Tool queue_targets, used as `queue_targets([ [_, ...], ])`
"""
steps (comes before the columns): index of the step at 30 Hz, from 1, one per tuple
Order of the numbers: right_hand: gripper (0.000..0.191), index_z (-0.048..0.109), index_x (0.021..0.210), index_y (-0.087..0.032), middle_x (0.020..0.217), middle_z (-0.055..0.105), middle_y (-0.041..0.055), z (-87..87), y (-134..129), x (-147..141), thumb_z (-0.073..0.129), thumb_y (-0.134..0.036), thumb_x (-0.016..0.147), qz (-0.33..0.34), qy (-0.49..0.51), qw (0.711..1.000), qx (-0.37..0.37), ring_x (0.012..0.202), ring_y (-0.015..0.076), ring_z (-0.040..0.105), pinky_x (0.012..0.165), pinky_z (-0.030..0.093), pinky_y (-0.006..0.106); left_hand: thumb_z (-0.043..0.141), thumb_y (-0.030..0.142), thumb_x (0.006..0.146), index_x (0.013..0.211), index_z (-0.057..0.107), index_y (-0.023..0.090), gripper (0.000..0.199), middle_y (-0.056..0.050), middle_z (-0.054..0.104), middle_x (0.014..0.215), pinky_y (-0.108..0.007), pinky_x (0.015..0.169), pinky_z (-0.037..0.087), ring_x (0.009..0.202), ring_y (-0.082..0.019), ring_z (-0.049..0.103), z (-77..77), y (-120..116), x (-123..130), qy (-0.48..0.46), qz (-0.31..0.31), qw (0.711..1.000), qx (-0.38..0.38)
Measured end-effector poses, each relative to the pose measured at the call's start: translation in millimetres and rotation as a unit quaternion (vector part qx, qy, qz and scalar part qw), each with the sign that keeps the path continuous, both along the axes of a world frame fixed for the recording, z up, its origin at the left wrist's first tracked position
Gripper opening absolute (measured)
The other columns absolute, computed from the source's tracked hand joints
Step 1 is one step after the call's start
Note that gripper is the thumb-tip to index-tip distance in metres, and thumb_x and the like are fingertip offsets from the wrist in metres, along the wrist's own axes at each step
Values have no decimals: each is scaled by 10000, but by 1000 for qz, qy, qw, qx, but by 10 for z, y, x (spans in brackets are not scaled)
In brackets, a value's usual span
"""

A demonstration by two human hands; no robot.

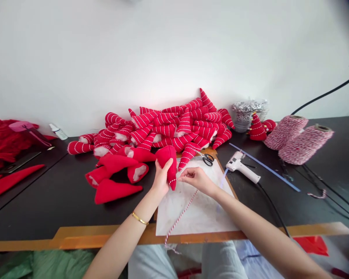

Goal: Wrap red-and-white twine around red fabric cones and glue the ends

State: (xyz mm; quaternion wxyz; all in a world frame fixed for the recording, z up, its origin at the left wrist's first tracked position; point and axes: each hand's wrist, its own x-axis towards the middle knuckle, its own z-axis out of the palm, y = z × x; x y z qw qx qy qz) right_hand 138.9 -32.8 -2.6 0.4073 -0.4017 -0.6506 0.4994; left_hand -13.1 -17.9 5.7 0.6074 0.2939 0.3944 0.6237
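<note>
My left hand (pixel 163 176) is closed around a stuffed red fabric cone (pixel 166 155), its pointed tip angled down toward me. Pinched between the fingers of my right hand (pixel 198 179) is a red-and-white twine (pixel 181 216). One stretch of the twine runs across to the cone near its tip; the loose tail hangs over the table's front edge. Beneath both hands lies a white sheet (pixel 189 221). Several plain red cones (pixel 116 192) rest left of my left hand, some showing white stuffing at the wide end.
Behind is a heap of twine-wrapped cones (pixel 163 130). Black scissors (pixel 208 159) lie beyond the sheet. At right are a white glue gun (pixel 242 166) with a cord, a blue stick (pixel 264 167), two twine spools (pixel 306 145) and a silver-filled tub (pixel 241 116). Red fabric (pixel 8 139) is piled left.
</note>
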Motion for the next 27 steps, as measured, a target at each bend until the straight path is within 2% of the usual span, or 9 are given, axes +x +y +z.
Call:
queue_targets([
  [5, 423, 713, 693, -173, 614, 570, -16, 73, 11, 14, 845, -573, 659, 25, 38, 998, -47, 578, 110, 420, 552, 334, 266, 815, 289, 763, 1199, 458, 259, 564, 11, 702, 831, -238, 557, 538, 588, -131, 659, 26, 25, -58, -20, 20, 999, -39],
  [10, 390, 734, 711, -177, 549, 462, -41, 63, 21, 37, 803, -561, 713, 6, 33, 997, -74, 521, 90, 308, 476, 219, 254, 786, 270, 817, 1128, 557, 208, 392, -23, 708, 797, -219, 515, 525, 555, -128, 649, 82, -8, -55, -63, -37, 995, -73],
  [15, 339, 748, 742, -176, 552, 491, -38, 40, 41, 25, 838, -499, 692, 14, 53, 994, -97, 490, 76, 286, 440, 168, 254, 696, 284, 894, 1093, 633, 147, 249, -64, 710, 789, -217, 485, 540, 536, -129, 639, 98, -9, -51, -115, -79, 982, -125],
  [20, 357, 735, 766, -181, 491, 385, -80, -24, 30, 13, 834, -515, 690, 28, 79, 986, -144, 433, 56, 216, 416, 120, 251, 589, 313, 949, 1122, 660, 108, 278, -106, 728, 904, -232, 567, 591, 660, -148, 690, 82, -12, -68, -160, -125, 973, -110],
  [23, 393, 720, 801, -176, 479, 316, -108, -44, 16, 23, 826, -539, 694, 42, 110, 977, -175, 424, 47, 162, 416, 82, 249, 577, 342, 962, 1140, 666, 100, 314, -119, 736, 966, -255, 656, 613, 755, -170, 715, 83, -14, -81, -180, -118, 972, -98],
  [27, 440, 691, 791, -164, 487, 263, -128, -28, -9, 20, 862, -541, 642, 57, 143, 964, -216, 439, 45, 149, 422, 64, 241, 551, 471, 979, 1113, 681, 110, 407, -117, 742, 958, -267, 713, 616, 819, -191, 729, 93, -13, -84, -220, -113, 966, -80],
])
